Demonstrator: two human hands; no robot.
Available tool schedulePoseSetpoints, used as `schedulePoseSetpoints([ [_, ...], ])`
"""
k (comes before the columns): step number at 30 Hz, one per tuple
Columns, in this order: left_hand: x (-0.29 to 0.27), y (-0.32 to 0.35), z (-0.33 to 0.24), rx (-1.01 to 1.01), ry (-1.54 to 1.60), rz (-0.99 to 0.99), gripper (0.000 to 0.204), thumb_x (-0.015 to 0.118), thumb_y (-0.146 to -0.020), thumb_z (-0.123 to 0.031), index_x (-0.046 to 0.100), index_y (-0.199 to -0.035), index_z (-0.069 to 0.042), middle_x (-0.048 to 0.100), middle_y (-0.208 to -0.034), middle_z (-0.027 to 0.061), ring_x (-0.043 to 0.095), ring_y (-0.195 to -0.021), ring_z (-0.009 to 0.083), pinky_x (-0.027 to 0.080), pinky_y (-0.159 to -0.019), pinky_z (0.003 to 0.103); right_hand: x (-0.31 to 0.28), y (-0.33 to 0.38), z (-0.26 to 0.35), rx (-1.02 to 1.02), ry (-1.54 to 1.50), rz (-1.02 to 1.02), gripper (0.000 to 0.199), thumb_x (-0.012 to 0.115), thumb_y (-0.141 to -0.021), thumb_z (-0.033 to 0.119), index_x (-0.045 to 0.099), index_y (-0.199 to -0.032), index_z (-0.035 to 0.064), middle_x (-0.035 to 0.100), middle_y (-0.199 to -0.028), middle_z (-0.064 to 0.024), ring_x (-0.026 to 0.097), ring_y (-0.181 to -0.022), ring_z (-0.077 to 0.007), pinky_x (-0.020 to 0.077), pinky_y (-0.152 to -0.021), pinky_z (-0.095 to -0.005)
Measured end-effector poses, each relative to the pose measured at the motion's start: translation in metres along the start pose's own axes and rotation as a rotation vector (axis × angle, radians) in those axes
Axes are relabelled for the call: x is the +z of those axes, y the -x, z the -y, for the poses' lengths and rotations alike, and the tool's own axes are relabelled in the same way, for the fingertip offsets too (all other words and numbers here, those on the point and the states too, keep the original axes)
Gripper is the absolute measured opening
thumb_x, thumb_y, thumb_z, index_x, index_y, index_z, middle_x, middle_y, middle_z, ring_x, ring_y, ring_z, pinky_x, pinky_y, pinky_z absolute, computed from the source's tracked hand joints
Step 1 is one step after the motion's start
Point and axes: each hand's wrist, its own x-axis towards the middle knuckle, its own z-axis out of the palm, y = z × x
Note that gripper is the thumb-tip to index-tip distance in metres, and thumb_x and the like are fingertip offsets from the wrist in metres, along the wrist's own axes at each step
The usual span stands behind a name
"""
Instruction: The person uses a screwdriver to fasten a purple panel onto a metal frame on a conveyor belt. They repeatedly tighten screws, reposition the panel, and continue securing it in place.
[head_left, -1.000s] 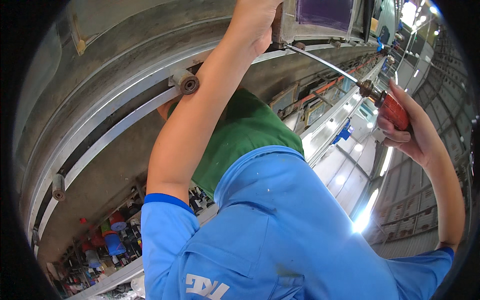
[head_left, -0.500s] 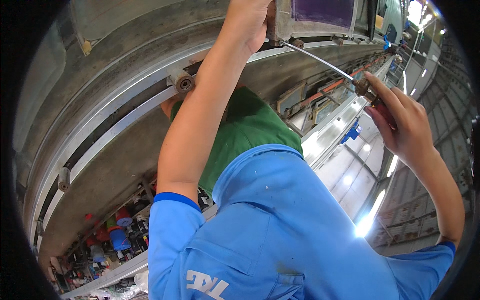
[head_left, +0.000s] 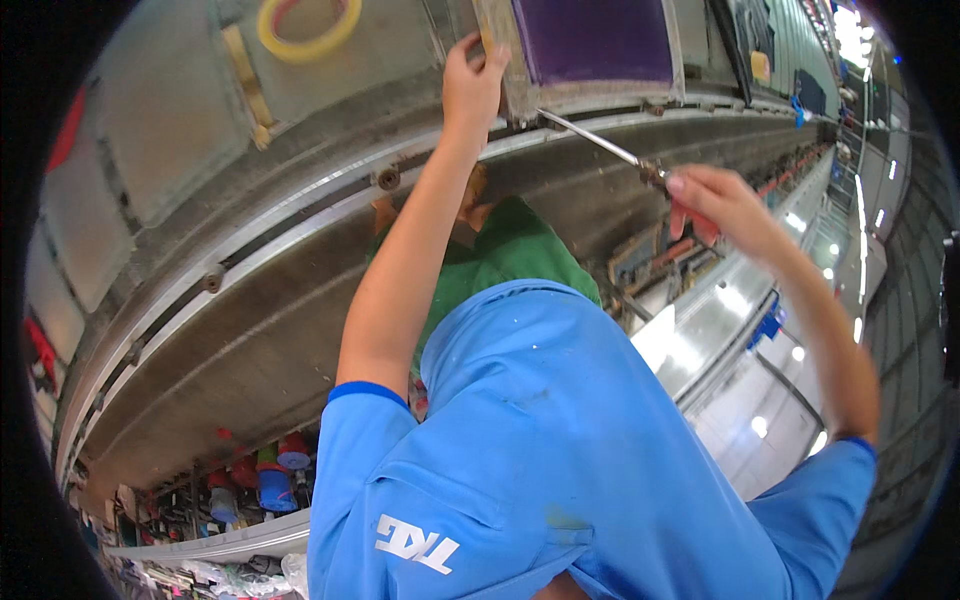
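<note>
A purple-faced framed screen (head_left: 518, 85) with a pale, worn frame rests at the top centre, above the metal rail. My left hand (head_left: 474, 92) grips its left side edge, thumb and fingers closed on it. A long-shafted screwdriver (head_left: 590, 137) slants from the frame's lower left corner down to the right. Its handle end is in my right hand (head_left: 715, 205), which is slightly blurred, with the fingers bent around it. The tip touches or lies close to the frame's lower edge by the rail; what it bears on there is too small to tell.
A long metal rail (head_left: 300, 212) with round bolt-like stubs (head_left: 388, 179) curves along the table's edge. On the table lie a yellow tape roll (head_left: 262, 30) and flat grey panels (head_left: 180, 140). Below stand blue (head_left: 275, 490) and red buckets. Another bright-topped rail runs at right.
The view has shifted, showing more of the table. My right hand has come in toward the frame, with the screwdriver in it. My left hand stays on the frame's left edge.
</note>
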Motion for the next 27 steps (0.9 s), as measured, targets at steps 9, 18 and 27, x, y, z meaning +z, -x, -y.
schedulePoseSetpoints([
  [9,-0.018,0.023,-0.020,0.022,-0.603,0.182,0.085,0.073,-0.084,-0.026,0.024,-0.151,-0.006,0.065,-0.098,0.0129,0.062,-0.085,0.0206,0.049,-0.078,0.033,0.115,-0.027,-0.141,-0.411,-1.313,-0.379,0.024,0.055,-0.091,0.017,0.049,-0.111,0.0032,0.061,-0.090,-0.0106,0.057,-0.075,-0.0143,0.0464,-0.072,-0.0277],
  [18,0.059,0.063,-0.107,-0.005,-0.205,0.059,0.075,0.068,-0.089,-0.023,0.029,-0.149,-0.001,0.063,-0.092,0.0073,0.060,-0.078,0.0110,0.048,-0.064,0.026,0.058,-0.055,-0.119,-0.810,-1.190,-0.341,0.021,0.065,-0.084,0.005,0.050,-0.099,0.0071,0.055,-0.081,0.0017,0.050,-0.069,-0.0050,0.0412,-0.064,-0.0198],
  [27,0.186,0.075,-0.216,-0.086,0.324,0.213,0.045,0.056,-0.087,-0.041,0.054,-0.114,-0.006,0.063,-0.099,0.0124,0.065,-0.091,0.0265,0.055,-0.076,0.038,-0.055,-0.023,-0.014,-1.470,-0.652,-0.855,0.029,0.081,-0.073,0.005,0.059,-0.092,0.0008,0.056,-0.114,-0.0096,0.057,-0.091,-0.0177,0.0479,-0.081,-0.0302],
])
